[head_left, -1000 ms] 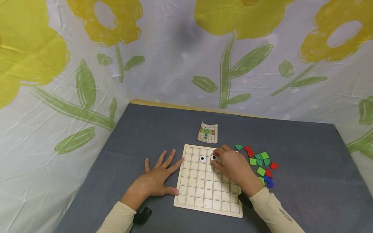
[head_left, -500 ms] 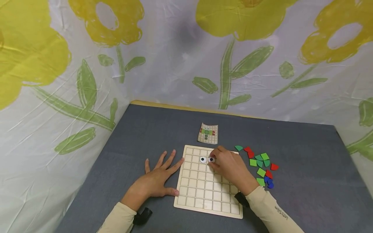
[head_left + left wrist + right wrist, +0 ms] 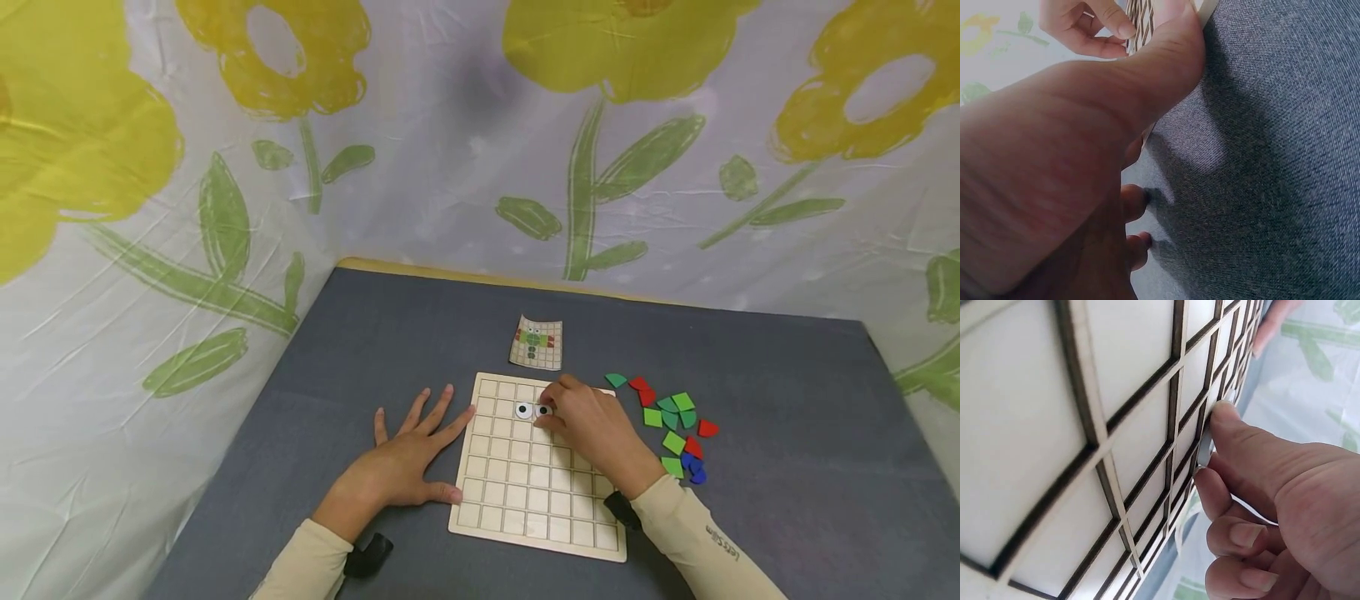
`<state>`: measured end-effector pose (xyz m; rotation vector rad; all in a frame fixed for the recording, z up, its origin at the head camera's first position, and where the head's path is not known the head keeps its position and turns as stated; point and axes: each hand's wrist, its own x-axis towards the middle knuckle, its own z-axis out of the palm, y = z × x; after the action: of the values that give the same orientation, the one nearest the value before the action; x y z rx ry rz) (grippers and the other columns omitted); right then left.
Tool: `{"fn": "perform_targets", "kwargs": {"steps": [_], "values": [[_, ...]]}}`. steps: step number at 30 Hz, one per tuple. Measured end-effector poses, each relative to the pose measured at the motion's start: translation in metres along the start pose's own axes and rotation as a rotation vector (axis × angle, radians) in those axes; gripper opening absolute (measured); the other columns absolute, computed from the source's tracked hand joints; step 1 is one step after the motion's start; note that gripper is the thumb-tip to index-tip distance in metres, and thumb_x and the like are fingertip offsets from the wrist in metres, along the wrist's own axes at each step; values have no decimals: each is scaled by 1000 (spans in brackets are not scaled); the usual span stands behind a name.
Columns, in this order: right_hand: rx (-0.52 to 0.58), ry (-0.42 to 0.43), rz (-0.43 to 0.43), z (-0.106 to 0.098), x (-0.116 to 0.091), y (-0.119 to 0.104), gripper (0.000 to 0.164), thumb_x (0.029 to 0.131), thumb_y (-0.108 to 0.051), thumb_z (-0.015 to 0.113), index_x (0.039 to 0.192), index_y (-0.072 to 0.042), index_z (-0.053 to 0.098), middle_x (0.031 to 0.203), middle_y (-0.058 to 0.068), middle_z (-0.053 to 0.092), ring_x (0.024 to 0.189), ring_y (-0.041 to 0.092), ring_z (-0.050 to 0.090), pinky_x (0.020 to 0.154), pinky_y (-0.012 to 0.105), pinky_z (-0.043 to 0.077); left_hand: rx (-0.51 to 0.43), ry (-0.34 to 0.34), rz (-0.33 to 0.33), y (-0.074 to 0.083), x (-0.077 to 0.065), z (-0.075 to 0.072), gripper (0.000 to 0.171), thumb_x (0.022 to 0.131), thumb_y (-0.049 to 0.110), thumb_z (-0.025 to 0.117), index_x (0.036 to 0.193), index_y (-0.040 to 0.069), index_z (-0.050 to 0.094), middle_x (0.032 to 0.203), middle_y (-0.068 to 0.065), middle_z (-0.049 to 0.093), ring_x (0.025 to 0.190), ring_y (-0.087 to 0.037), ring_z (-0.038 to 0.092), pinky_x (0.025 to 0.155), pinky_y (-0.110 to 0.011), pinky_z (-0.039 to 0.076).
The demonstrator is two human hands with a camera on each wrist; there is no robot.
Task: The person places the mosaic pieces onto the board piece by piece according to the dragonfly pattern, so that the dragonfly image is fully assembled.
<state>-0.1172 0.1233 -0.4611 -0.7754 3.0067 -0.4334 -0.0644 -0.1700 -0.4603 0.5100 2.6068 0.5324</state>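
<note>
While the left hand [image 3: 396,471] rests spread against the gridded board [image 3: 517,475], I see the right hand [image 3: 592,423] pinching an eye disc [image 3: 543,411].

Backdrop [image 3: 435,187]: creased, white — yellow flowers [image 3: 637,46], green leaves [image 3: 649,158] | table [image 3: 795,467]: dark grey | dim patch [image 3: 480,87] — perhaps shadow

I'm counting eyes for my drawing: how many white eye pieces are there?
2. One white eye piece lies on the grid board; the second eye piece is beside it, pinched by the right hand. More could be hidden under that hand.
</note>
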Motion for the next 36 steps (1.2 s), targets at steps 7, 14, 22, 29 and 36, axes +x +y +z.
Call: {"fn": "perform_targets", "kwargs": {"steps": [7,14,22,29,36], "values": [[1,-1,1,2,0,1,30,85,-30,91,107,-13,80,94,-1,67,74,8,65,62,27,56,4,3,-4,0,0,1,113,80,56,86,170,35,21,179,-3,1,164,-39,-3,110,-88,-5],[-1,5,-9,3,-1,2,30,84,-30,92,108,-14,82,92,-1,67,73,8,65,61,25,55,16,-1,-8,-1,1,2,114,80,58,85,170,37,20,179,-2,0,164,-38,-4,111,-88,-4],[43,6,-10,-3,-6,6,30,88,-28,89,112,-12,80,98,-1,68,81,12,71,65,28,58,13,3,-6,-1,1,2,114,80,58,85,170,37,19,179,-2,0,164,-38,-4,111,-88,-5],[41,-13,18,-10,-15,17,30,96,-35,81,116,-12,78,105,0,68,82,12,69,63,28,57,9,3,-5,0,1,1,114,80,57,85,171,36,20,179,-3,0,164,-38,-4,111,-88,-5],[45,-1,32,-16,-26,31,27,97,-33,80,114,-11,78,99,-2,66,81,10,68,60,25,53,7,1,1,0,0,1,114,80,57,85,171,35,20,179,-3,0,164,-38,-5,111,-88,-4]]}}
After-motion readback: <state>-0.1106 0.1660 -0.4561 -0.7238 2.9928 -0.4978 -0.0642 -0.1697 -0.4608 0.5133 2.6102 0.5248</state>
